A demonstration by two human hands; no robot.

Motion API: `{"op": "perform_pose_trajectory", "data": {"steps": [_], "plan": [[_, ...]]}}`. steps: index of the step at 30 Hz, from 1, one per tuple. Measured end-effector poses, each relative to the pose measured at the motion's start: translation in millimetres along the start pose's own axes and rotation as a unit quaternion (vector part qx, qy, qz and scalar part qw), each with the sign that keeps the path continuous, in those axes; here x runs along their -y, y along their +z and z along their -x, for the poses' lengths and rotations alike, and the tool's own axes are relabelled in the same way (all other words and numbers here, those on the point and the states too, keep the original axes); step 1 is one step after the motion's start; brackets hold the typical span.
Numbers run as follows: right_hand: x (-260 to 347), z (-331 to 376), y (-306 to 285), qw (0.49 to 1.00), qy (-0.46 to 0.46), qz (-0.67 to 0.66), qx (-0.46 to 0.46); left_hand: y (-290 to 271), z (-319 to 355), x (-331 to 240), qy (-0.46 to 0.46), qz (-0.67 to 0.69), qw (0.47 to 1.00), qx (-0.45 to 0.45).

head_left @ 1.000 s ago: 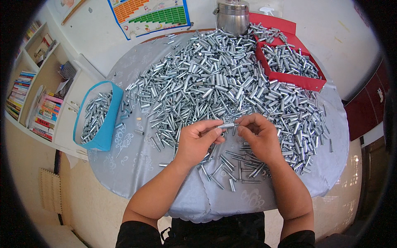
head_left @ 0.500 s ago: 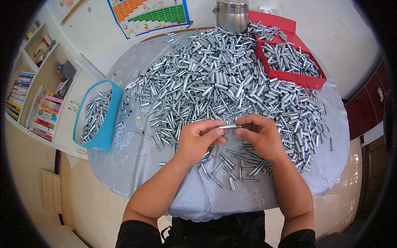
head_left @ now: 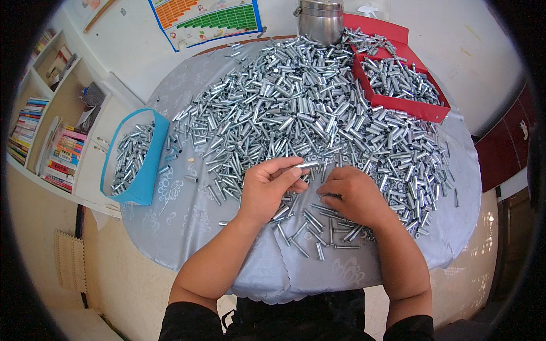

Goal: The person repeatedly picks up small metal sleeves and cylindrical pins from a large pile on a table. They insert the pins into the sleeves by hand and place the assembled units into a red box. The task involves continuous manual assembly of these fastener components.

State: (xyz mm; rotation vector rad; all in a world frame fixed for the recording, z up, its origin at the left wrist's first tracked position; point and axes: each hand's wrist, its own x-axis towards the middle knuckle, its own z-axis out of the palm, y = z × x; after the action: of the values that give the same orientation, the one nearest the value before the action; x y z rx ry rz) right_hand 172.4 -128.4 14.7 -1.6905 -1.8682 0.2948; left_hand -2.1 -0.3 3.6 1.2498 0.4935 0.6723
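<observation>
My left hand (head_left: 272, 184) pinches a silver sleeve anchor bolt (head_left: 309, 164) between thumb and fingers, above the near part of the pile. The bolt lies almost level, and a thinner end points right. Just right of it, my right hand (head_left: 354, 196) hangs low with its back up and fingers curled in. Whatever those fingers may hold is hidden. Under and beyond both hands spreads a large heap of loose metal sleeves and bolts (head_left: 273, 108). Small nuts (head_left: 341, 154) lie among them near my right hand. Several long bolts (head_left: 298, 245) are scattered closer to me.
A blue box (head_left: 149, 170) of metal parts stands at the table's left edge. At the back right sits an open red box (head_left: 398, 104) with more parts, beside a steel pot (head_left: 320, 24). A grey patterned cloth (head_left: 199, 244) covers the round table. Bookshelves (head_left: 48, 125) stand left.
My right hand has let go of the bolt's right end and dropped slightly downward, its fingers now curled. The left hand keeps the bolt, shifted slightly left and tilted up a little.
</observation>
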Motion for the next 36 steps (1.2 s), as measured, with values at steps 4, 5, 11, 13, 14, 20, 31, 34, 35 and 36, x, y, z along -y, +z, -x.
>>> {"op": "perform_pose_trajectory", "data": {"steps": [4,5,11,13,14,20,31,34,35,36], "plan": [[0.1,0.2,1.6,1.000,0.005,0.004,0.007,1.4,0.5,-2.0,-0.006,-0.004,1.000,-0.002],[-0.2,-0.1,1.1,1.000,0.002,0.003,0.005,1.5,0.2,-2.2,-0.008,-0.005,1.000,-0.003],[5.7,-3.6,-1.0,0.944,0.226,-0.197,-0.137,0.8,0.1,0.0,-0.007,-0.003,1.000,0.002],[4.2,-4.0,-0.4,0.902,0.262,-0.294,-0.175,2.0,0.4,-0.5,-0.005,-0.005,1.000,0.011],[0.9,-3.9,2.2,0.892,0.251,-0.327,-0.187,2.6,0.7,-1.2,-0.008,-0.007,1.000,0.012],[4.5,-4.0,5.0,0.880,0.216,-0.377,-0.191,3.1,1.8,-2.5,-0.012,-0.013,1.000,0.021],[5.7,-3.8,2.2,0.878,0.223,-0.389,-0.168,3.5,2.6,-1.5,-0.019,-0.014,0.999,0.039],[3.9,-4.0,0.9,0.870,0.220,-0.415,-0.151,2.1,2.1,-0.2,-0.021,-0.007,0.999,0.047],[4.6,-3.7,-1.1,0.865,0.225,-0.425,-0.141,1.9,2.5,-1.2,-0.028,-0.001,0.998,0.049],[5.3,-3.8,-3.0,0.860,0.229,-0.436,-0.131,2.2,2.9,-3.3,-0.034,0.006,0.998,0.051]]}}
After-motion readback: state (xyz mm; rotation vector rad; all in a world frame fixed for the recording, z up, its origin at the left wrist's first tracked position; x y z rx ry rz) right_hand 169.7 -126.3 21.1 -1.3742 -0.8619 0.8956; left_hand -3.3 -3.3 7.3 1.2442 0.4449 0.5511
